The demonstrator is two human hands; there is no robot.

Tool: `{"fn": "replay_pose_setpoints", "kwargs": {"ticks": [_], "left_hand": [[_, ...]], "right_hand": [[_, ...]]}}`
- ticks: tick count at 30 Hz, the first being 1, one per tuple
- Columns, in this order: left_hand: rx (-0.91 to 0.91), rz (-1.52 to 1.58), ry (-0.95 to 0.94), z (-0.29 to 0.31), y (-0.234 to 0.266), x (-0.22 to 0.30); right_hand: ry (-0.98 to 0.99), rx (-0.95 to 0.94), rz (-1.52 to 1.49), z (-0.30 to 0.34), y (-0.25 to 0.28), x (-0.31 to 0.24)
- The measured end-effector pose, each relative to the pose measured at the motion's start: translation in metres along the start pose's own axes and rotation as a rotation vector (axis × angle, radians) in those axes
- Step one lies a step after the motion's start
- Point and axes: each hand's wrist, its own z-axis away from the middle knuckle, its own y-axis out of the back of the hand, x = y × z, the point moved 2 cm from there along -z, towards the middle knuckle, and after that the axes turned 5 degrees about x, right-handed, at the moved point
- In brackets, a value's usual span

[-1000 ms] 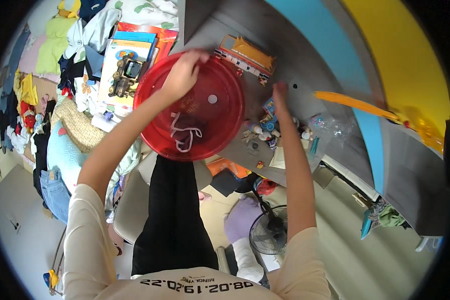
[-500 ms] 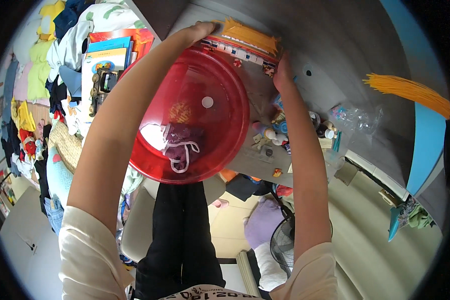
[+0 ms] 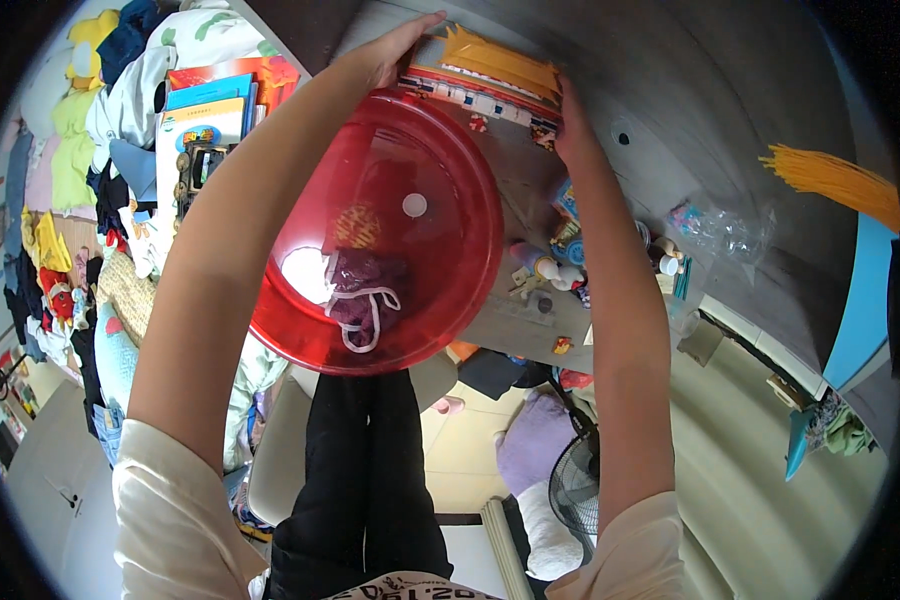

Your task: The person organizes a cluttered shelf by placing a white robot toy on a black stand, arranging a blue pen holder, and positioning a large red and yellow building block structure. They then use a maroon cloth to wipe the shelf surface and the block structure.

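Both ends of the orange-topped oblong box [image 3: 500, 65] had company, and what a stretch it was! Out at the far side of the grey desk [image 3: 515, 325] it lay, its red and white side turned toward the person, just beyond the rim of the red basin [image 3: 475, 285]. Up on the left, the left hand [image 3: 398, 52] was right at the box's near corner, fingers held long and close together; whether they were clamped on it, I could not tell. Over on the right, the right hand [image 3: 568, 125] was against the opposite end, its fingertips mostly out of sight, so their grip could not be read either.

And below, the basin carried plenty: a purple cloth piece [image 3: 365, 275] with white straps near its front wall and a white disc [image 3: 415, 205] toward the middle! One small red piece [image 3: 478, 123] lay just beside the box. Right of the right forearm sat a crumpled clear plastic bag [image 3: 730, 230], and off to the left, a dark toy car [image 3: 202, 168] rested on stacked books [image 3: 205, 112].
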Motion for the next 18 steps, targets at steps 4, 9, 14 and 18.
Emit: {"fn": "replay_pose_setpoints", "kwargs": {"ticks": [4, 9, 14, 18], "left_hand": [[0.060, -0.037, -0.005, -0.022, 0.017, -0.007], [0.157, -0.034, -0.084, -0.042, 0.013, -0.007], [-0.102, 0.196, -0.029, 0.001, -0.008, 0.024], [0.013, 0.039, -0.146, 0.043, -0.002, 0.050]], "right_hand": [[-0.018, -0.061, -0.023, 0.004, -0.005, -0.005], [0.091, -0.063, -0.019, -0.012, 0.017, -0.022], [0.093, 0.043, 0.050, 0.041, 0.021, -0.076], [0.087, 0.025, 0.126, 0.100, 0.013, -0.117]]}}
